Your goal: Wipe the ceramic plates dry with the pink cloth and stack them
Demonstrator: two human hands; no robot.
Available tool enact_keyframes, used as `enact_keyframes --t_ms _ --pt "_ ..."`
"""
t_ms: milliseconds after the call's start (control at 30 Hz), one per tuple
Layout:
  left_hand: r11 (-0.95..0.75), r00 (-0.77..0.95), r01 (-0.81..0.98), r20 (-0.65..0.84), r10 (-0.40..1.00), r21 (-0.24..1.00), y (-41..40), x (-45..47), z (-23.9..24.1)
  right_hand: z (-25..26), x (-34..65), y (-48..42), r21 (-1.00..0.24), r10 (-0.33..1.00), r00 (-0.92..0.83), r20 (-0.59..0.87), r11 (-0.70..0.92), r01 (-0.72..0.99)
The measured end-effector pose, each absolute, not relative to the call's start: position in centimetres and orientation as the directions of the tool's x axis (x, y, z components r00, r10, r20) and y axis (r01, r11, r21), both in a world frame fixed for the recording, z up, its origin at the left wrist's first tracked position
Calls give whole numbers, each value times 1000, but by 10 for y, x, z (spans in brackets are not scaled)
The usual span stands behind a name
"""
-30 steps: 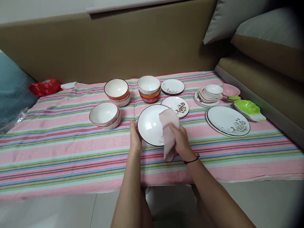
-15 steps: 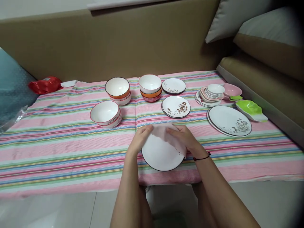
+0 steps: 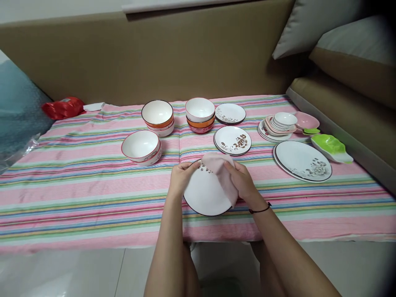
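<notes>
A white plate with a dark rim and a brown flower print [image 3: 204,194] is held above the striped cloth in front of me. My left hand [image 3: 180,178] grips its far left rim, fingers curled over the edge. My right hand [image 3: 244,183] is closed on a pale pink cloth [image 3: 221,173], which is pressed against the plate's upper right part and drapes down over its right edge. A black band sits on my right wrist.
On the striped tablecloth [image 3: 77,181]: a single bowl [image 3: 141,147], two stacks of bowls [image 3: 157,117] [image 3: 200,114], two small flowered plates [image 3: 232,140] [image 3: 230,113], a large oval plate [image 3: 302,161], a pile of small dishes [image 3: 280,124], a green leaf dish [image 3: 331,146]. A sofa rises behind.
The plate was drawn from the table's middle toward me, then turned so its flower print moved to the far edge. The pink cloth shifted over the plate's face with my right hand.
</notes>
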State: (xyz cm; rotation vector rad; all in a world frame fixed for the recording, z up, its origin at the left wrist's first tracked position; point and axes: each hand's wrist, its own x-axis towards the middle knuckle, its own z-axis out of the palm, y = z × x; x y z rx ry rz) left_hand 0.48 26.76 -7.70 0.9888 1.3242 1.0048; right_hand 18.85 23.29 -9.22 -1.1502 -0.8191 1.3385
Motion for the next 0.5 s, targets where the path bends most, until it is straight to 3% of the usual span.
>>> enact_keyframes --t_ms 267,500 --pt "166 -334 -290 -262 906 943 270 19 -84 -87 176 232 -895 945 261 -195 -62 -442" --pt "22 -542 -423 -272 795 906 267 35 -86 -99 159 229 -900 923 324 -209 -52 -432"
